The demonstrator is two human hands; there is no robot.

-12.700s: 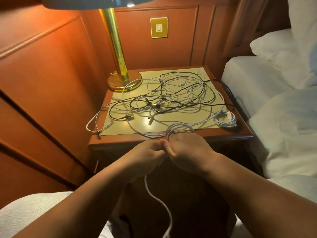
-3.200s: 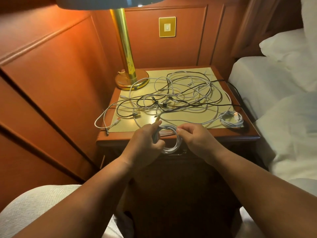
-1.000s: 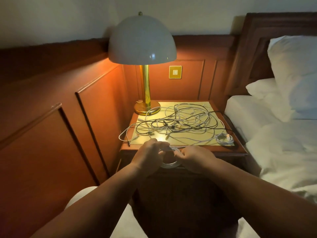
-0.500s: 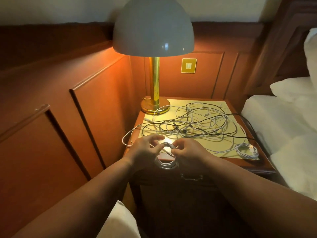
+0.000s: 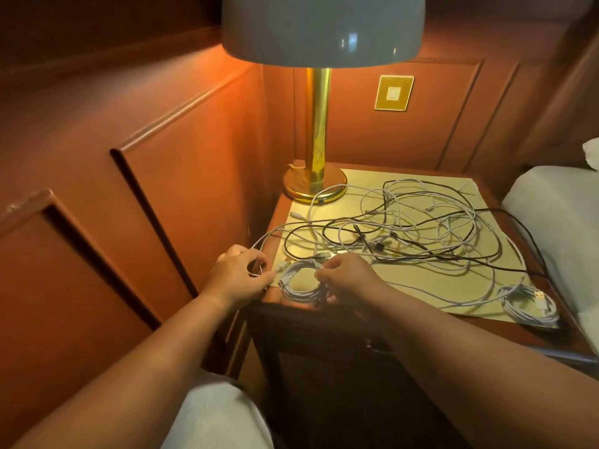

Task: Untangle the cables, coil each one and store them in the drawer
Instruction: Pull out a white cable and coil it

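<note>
Since half a second ago, I've lowered the coiled white cable (image 5: 303, 281) onto the surface's (image 5: 486, 325) 7 o'clock corner; right hand (image 5: 348, 278) pinches its rim, left hand (image 5: 241, 275) pinches the tail. Light, springy; hold across all loops.

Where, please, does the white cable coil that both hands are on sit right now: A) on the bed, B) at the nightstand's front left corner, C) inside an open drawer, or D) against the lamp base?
B: the white cable coil lies at the front left corner of the nightstand, between the left hand and the right hand.
</note>
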